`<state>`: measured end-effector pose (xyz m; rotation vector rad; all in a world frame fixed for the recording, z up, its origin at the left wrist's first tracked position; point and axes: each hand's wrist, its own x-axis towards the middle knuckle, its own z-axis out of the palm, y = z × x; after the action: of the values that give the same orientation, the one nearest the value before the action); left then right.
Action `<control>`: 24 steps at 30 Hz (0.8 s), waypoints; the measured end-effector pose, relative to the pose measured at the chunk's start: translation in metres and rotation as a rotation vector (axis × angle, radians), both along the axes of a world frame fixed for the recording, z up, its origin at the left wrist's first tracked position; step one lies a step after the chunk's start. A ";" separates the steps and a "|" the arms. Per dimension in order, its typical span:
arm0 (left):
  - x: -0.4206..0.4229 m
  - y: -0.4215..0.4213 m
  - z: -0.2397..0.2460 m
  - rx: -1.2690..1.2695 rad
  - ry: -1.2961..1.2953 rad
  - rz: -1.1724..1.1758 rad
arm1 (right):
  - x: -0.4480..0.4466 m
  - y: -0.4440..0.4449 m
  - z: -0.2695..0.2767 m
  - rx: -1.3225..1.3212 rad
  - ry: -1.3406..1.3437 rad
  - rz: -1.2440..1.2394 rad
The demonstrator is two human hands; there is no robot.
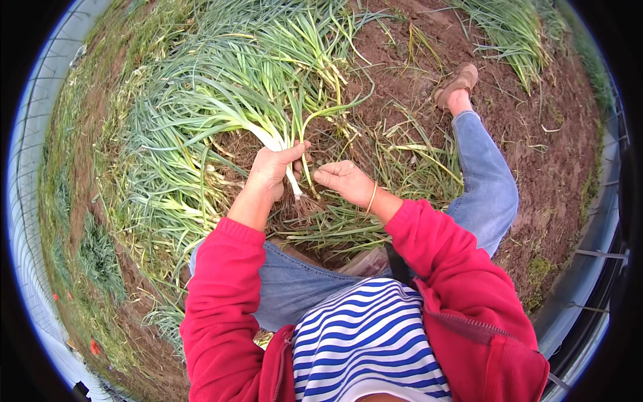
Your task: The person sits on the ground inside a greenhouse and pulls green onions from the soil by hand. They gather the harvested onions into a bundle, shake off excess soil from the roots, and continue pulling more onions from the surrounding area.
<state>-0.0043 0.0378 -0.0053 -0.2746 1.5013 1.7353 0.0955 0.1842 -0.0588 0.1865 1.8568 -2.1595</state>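
Observation:
My left hand [275,168] is closed around a small bunch of leeks [269,135], whose white stems and rootlets point down towards me. Close to its right side, my right hand [345,182] has thumb and fingertips pinched near the lower end of a thin, yellowish stem [307,168]; whether they grip it cannot be told. Green leaves fan out from the held bunch to the upper left. A large pile of leeks [171,145] lies on the ground in front and to the left, roots mostly towards the middle.
Loose trimmed leaves [341,226] cover the soil below my hands and beside my bent leg [485,176]. Another heap of leeks [517,40] lies at the upper right. Bare brown soil [552,166] stretches right, and greenhouse film walls [35,201] curve along both sides.

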 end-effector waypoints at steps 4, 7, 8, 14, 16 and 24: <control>0.004 0.002 -0.001 0.005 0.041 -0.023 | -0.039 0.006 0.016 0.227 0.197 -0.390; 0.006 0.005 0.000 0.007 0.039 -0.024 | -0.063 0.008 0.028 0.364 0.140 -0.441; 0.007 0.005 0.002 0.006 0.021 -0.012 | -0.066 0.009 0.020 0.319 0.142 -0.441; 0.002 0.003 0.006 0.144 -0.053 0.112 | -0.031 -0.005 0.052 -0.186 0.326 -0.425; -0.001 0.002 0.012 0.090 0.006 0.103 | -0.009 0.000 0.044 -0.283 0.311 -0.267; -0.019 -0.007 0.029 0.130 0.103 0.071 | 0.077 0.065 -0.036 1.064 -0.095 0.832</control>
<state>-0.0233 0.0307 0.0236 -0.1754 1.4581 1.9203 0.1727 0.2494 -0.0952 -0.2387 2.2532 -0.5284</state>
